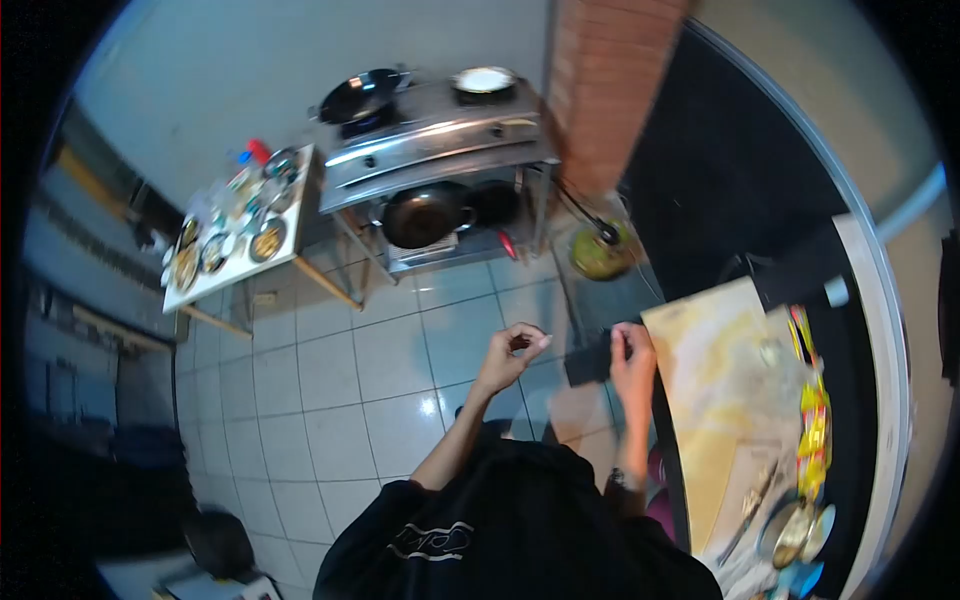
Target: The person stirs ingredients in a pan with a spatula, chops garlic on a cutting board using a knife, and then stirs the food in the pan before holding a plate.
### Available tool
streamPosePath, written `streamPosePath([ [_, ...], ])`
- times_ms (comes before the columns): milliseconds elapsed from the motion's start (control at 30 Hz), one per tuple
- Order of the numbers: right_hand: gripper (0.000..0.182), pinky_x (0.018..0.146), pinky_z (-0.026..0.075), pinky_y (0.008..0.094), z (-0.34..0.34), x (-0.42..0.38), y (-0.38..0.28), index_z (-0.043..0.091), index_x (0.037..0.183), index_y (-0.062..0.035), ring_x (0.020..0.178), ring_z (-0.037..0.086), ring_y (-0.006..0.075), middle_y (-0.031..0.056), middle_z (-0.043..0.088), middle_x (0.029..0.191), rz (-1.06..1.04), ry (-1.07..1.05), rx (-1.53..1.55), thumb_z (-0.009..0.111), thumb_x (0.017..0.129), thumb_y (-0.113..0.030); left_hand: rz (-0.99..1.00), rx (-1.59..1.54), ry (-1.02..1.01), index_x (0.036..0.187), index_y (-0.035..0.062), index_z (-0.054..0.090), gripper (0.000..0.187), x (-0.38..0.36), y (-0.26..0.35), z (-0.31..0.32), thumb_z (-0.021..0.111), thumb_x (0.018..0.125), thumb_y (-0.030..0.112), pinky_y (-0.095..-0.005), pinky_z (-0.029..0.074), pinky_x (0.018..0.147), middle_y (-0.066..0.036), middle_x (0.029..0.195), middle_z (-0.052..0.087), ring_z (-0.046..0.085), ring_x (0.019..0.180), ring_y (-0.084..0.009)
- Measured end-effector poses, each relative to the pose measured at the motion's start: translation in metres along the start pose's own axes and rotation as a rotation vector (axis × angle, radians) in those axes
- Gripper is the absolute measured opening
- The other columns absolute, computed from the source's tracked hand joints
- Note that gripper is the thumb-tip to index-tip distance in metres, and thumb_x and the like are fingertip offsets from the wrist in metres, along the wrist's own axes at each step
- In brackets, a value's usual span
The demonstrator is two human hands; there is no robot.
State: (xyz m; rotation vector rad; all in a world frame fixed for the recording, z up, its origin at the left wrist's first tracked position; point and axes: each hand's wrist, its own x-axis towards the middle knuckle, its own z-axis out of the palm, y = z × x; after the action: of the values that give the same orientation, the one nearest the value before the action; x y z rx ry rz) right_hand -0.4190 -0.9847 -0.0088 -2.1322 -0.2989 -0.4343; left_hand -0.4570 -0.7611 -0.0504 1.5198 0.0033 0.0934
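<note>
My left hand (513,357) is raised in front of my body over the tiled floor. Its fingers curl loosely, with a gap showing between thumb and forefinger, and I see nothing in it. To its right, my right hand (633,368) is held up beside the left edge of a pale, stained board (690,400). Those fingers are bent too, with a dark gap by the thumb and no object visible in them. Between the hands, lower down, a dark flat object (587,364) appears to lie on the floor.
A metal stove (430,148) carries a black wok (360,97) and a pan (484,82). A green gas cylinder (602,254) stands beside it. Dishes of food crowd a white table (285,236) at left. Yellow packets (814,430), a knife (738,535) and bowls lie at right.
</note>
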Motion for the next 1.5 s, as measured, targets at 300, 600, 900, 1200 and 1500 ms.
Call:
streamPosePath([
  [300, 0.022, 0.060, 0.041, 0.0362, 0.206, 0.075, -0.096, 0.055, 0.072, 0.0046, 0.062, 0.052, 0.0251, 0.0140, 0.056, 0.071, -0.044, -0.297, 0.269, 0.066, 0.087, -0.006, -0.030, 0.031, 0.443, 0.091, -0.0010, 0.067, 0.022, 0.016, 0.012, -0.222, 0.064, 0.096, 0.021, -0.0251, 0.048, 0.079, -0.001, 0.083, 0.066, 0.058, 0.081, -0.0066],
  [600, 0.022, 0.060, 0.048, 0.0244, 0.385, 0.292, -0.074, 0.064, 0.112, -0.0014, 0.069, 0.060, 0.0108, 0.0047, 0.063, 0.095, 0.087, -0.392, 0.643, 0.065, 0.093, -0.012, -0.011, -0.019, 0.460, 0.111, -0.0005, 0.064, 0.026, 0.123, 0.024, -0.335, 0.058, 0.100, 0.023, -0.0269, 0.048, 0.081, -0.005, 0.098, 0.067, 0.060, 0.090, -0.0111],
  [900, 0.063, 0.052, 0.051, 0.0256, 0.567, 0.544, -0.107, 0.046, 0.137, 0.0011, 0.071, 0.065, 0.0161, 0.0187, 0.054, 0.124, 0.264, -0.324, 0.748, 0.076, 0.086, -0.021, 0.090, 0.109, 0.714, 0.121, 0.0029, 0.061, 0.028, 0.318, 0.087, -0.490, 0.059, 0.099, 0.021, -0.0245, 0.046, 0.080, -0.005, 0.103, 0.067, 0.060, 0.089, -0.0102],
  [1200, 0.013, 0.047, 0.048, 0.0242, 0.637, 0.562, -0.135, 0.064, 0.098, 0.0015, 0.051, 0.059, 0.0120, 0.0067, 0.061, 0.066, 0.293, -0.301, 0.768, 0.063, 0.094, -0.011, 0.069, -0.001, 0.826, 0.123, 0.0045, 0.059, 0.030, 0.405, 0.074, -0.561, 0.059, 0.099, 0.023, -0.0255, 0.046, 0.080, -0.005, 0.103, 0.067, 0.060, 0.090, -0.0112],
  [1500, 0.006, 0.047, 0.034, 0.0242, 0.649, 0.601, -0.185, 0.063, 0.097, -0.0031, 0.055, 0.046, 0.0021, -0.0019, 0.052, 0.060, -0.212, -0.245, 0.626, 0.064, 0.092, -0.006, 0.052, 0.037, 0.795, 0.124, 0.0035, 0.058, 0.031, 0.422, 0.079, -0.624, 0.059, 0.099, 0.021, -0.0239, 0.045, 0.080, -0.004, 0.102, 0.066, 0.059, 0.090, -0.0097],
])
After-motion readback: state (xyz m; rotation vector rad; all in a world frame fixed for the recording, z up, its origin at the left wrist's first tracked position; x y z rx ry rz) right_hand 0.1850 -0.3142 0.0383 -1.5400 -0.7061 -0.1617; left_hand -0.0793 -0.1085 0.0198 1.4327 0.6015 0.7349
